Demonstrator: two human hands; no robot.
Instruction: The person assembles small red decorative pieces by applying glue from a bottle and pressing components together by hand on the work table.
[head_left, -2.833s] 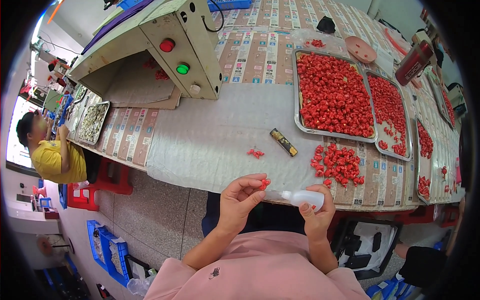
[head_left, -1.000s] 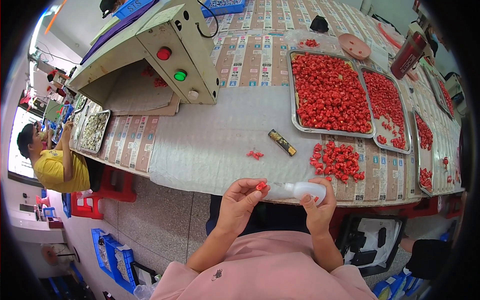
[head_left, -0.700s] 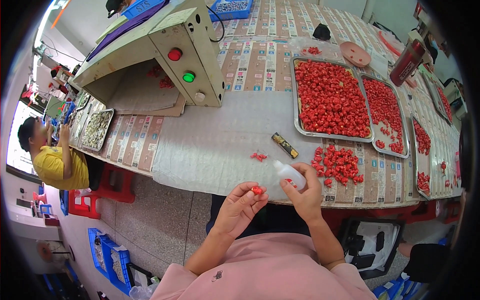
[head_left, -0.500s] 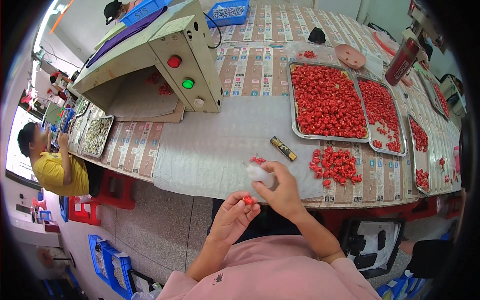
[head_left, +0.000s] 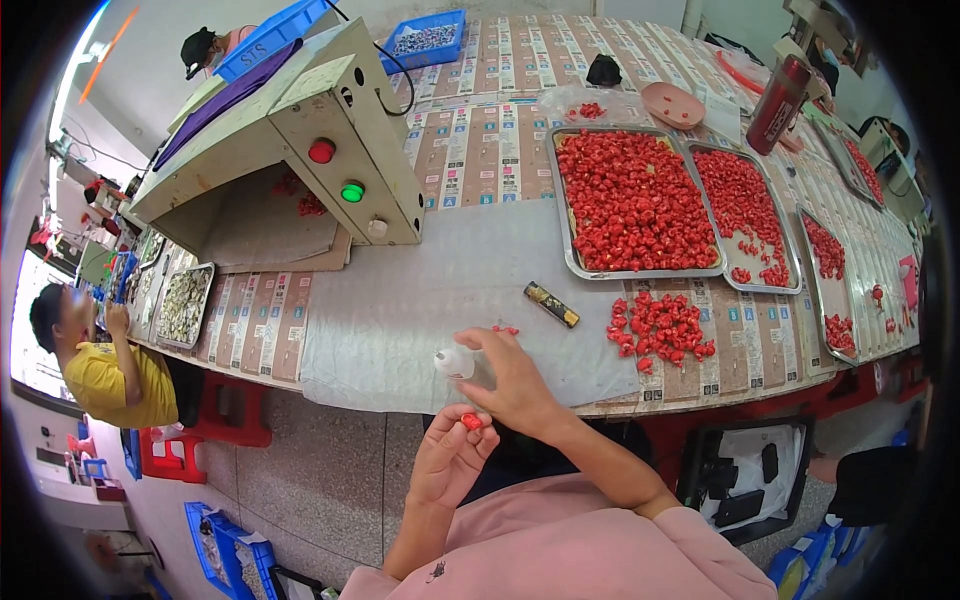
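My left hand (head_left: 447, 462) pinches a small red bead-like piece (head_left: 471, 421) between thumb and fingertips, just off the table's front edge. Beside it, my right hand (head_left: 512, 388) is open, its thumb and forefinger apart around a small white bottle (head_left: 453, 362) with a narrow tip. The bottle looks upright on the pale sheet (head_left: 380, 340). A few red bits (head_left: 506, 329) lie just beyond my right hand. Farther right on the sheet rests a black and gold cylinder (head_left: 551, 304). Loose red pieces (head_left: 660, 330) form a pile to its right.
Metal trays of red pieces (head_left: 640, 200) (head_left: 745, 215) (head_left: 830, 280) stand on the right. A beige machine (head_left: 300, 150) with red and green buttons occupies the left. Behind are a blue bin (head_left: 425, 40), a pink dish (head_left: 673, 105) and a dark red flask (head_left: 779, 105). Someone in yellow (head_left: 120, 380) sits at far left.
My right hand has moved left and slightly down with the white bottle, which was blurred and now shows clearly. Its fingers have parted. The left hand still pinches the red piece, a little lower.
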